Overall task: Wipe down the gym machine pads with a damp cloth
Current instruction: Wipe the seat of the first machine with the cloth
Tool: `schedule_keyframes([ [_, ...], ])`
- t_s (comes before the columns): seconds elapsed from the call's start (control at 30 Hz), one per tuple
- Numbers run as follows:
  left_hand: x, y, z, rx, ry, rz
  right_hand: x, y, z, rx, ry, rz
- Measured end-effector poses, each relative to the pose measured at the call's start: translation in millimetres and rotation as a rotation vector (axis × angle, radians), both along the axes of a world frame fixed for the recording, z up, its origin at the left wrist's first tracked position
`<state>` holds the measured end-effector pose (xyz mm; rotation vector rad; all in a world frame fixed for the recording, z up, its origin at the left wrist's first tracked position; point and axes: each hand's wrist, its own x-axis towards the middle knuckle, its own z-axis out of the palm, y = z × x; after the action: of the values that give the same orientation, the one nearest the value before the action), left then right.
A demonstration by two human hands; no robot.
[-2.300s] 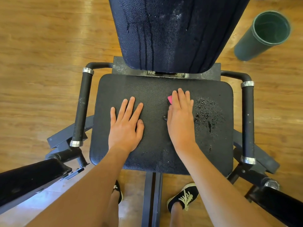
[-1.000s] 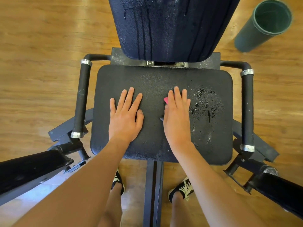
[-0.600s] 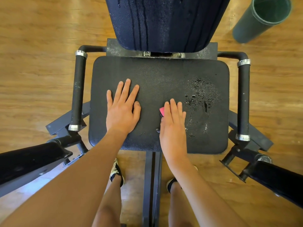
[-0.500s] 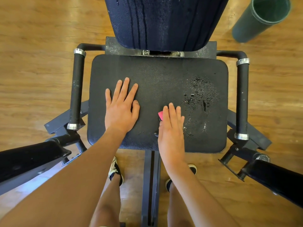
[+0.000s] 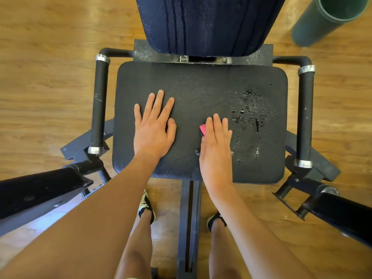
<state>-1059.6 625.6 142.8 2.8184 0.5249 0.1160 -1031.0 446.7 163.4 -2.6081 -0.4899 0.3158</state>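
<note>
head view: the left hand (image 5: 154, 127) lies flat, fingers straight, on the seat pad (image 5: 201, 87). the right hand (image 5: 216, 141), fingers straight too, presses a pink cloth (image 5: 202, 130) onto the pad; only a corner shows at its ten o'clock. water drops (image 5: 251, 113) sit at its two o'clock.

pebbled matt seat pad (image 5: 201, 93), glossy wood floor (image 5: 50, 87)
</note>
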Motion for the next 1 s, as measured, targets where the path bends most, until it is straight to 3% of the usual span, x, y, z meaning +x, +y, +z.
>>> schedule_keyframes([
  [0.3, -0.8, -0.2, 2.6, -0.008, 0.006, 0.003, -60.5, -25.3, 4.4, 0.032, 0.007, -0.028],
  [0.63, -0.6, 0.8, 3.4, -0.007, 0.018, -0.004, -31.1, -13.0, 3.0, 0.039, -0.031, -0.009],
  [1.0, -2.6, 1.8, 2.6, -0.008, 0.030, -0.001, -55.7, -28.7, 5.5, 0.064, -0.038, 0.010],
])
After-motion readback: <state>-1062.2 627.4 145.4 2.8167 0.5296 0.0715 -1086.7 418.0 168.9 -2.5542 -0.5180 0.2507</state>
